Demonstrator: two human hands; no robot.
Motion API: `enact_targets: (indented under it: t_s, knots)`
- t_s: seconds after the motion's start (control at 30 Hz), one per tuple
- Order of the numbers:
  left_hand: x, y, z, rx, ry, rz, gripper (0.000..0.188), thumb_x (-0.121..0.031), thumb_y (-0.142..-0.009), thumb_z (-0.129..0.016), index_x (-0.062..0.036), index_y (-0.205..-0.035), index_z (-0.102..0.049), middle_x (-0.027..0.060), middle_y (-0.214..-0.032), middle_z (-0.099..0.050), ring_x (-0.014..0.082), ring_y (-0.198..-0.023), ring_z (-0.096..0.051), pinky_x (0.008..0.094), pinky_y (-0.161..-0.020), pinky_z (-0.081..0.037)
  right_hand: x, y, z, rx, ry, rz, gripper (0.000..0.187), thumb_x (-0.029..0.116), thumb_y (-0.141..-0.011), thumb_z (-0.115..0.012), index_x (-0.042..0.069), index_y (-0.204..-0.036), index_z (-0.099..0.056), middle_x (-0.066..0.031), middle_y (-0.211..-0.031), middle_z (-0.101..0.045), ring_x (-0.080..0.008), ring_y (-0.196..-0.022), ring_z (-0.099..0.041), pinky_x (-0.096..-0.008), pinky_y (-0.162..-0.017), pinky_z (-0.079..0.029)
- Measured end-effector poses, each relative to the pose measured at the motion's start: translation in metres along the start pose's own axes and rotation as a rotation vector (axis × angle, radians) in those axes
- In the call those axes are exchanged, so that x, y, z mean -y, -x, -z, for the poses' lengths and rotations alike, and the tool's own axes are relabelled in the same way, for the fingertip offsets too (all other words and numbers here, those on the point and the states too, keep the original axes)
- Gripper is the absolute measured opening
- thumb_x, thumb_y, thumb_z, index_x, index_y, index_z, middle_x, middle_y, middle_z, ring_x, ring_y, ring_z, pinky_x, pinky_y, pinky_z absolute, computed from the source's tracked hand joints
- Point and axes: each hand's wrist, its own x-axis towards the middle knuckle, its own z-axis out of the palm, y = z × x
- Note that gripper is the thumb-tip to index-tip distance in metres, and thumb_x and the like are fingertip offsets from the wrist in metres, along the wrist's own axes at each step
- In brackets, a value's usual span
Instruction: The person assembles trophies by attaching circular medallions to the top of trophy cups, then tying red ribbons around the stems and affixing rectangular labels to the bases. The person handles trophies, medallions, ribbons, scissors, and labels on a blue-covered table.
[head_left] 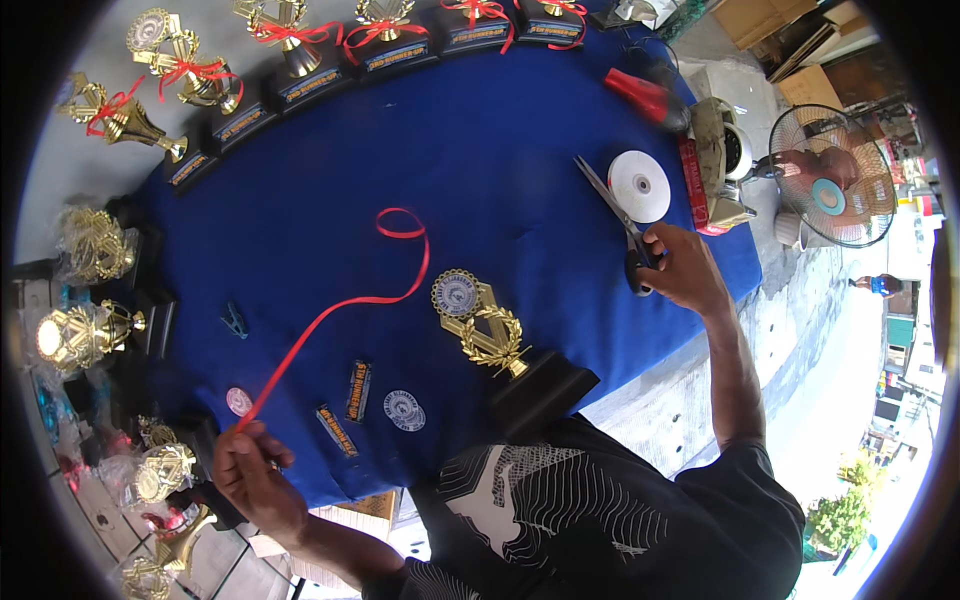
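Note:
My left hand [262, 480] pinches one end of a thin red ribbon [345, 301], which runs up across the blue cloth and curls into a loop at its far end. Over on the right, my right hand [685, 268] has its fingers at the black handles of a pair of scissors [617, 208], whose blades point away and left. A white ribbon spool [639, 186] lies beside the blades. Between my hands a gold trophy [487, 337] with a black base lies tilted, close to my body. Near it are a round silver sticker [404, 411] and two small label strips [358, 391].
Trophies with red bows [205, 75] line the far and left edges of the blue-covered table [480, 170]. A teal clip [234, 320] and a small pink disc [238, 401] lie at left. A red hair dryer [645, 98], a tape dispenser [712, 150] and a fan [832, 177] stand at right.

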Motion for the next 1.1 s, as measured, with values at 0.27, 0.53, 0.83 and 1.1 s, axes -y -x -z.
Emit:
enact_targets:
  t_s: [0.27, 0.53, 0.83, 1.1]
  knots:
    - [-0.043, 0.01, -0.12, 0.96, 0.448, 0.268, 0.029, -0.024, -0.099, -0.068, 0.0041, -0.091, -0.073, 0.0305, -0.116, -0.072, 0.0316, -0.1, -0.075, 0.0373, -0.079, -0.061, 0.135, 0.0, -0.011, 0.23, -1.099, 0.798, 0.098, 0.035, -0.072, -0.088, -0.003, -0.152, -0.046, -0.0276, -0.151, -0.051, -0.0406, -0.141, -0.051, -0.0499, -0.117, -0.039]
    - [-0.05, -0.019, -0.12, 0.718, 0.582, -0.05, 0.034, -0.033, -0.106, -0.061, -0.0012, -0.117, -0.069, 0.0327, -0.165, -0.024, 0.0488, -0.149, -0.035, 0.0508, -0.099, -0.06, 0.199, -0.021, -0.02, 1.063, -1.532, 0.546, 0.065, 0.037, -0.096, -0.071, -0.002, -0.144, -0.051, -0.0142, -0.103, -0.069, -0.0118, -0.075, -0.055, -0.0258, -0.062, -0.045]
    - [0.035, -0.068, -0.14, 0.301, -0.82, -0.348, 0.051, -0.032, -0.111, -0.045, 0.0043, -0.146, -0.05, 0.0211, -0.164, -0.037, 0.0391, -0.156, -0.025, 0.0559, -0.123, -0.03, 0.17, -0.075, -0.078, 0.103, -0.273, 0.486, 0.024, 0.02, -0.096, -0.061, 0.001, -0.103, -0.072, -0.0199, -0.093, -0.071, -0.0367, -0.092, -0.073, -0.0485, -0.08, -0.059]
    - [0.082, -0.035, -0.18, 0.746, -0.739, -0.37, 0.038, -0.017, -0.104, -0.051, 0.002, -0.136, -0.059, 0.0249, -0.128, -0.064, 0.0421, -0.121, -0.057, 0.0498, -0.1, -0.045, 0.168, -0.089, -0.124, 0.208, -0.387, 0.526, 0.028, 0.021, -0.098, -0.056, -0.002, -0.105, -0.07, -0.0205, -0.101, -0.073, -0.0401, -0.095, -0.072, -0.0495, -0.084, -0.059]
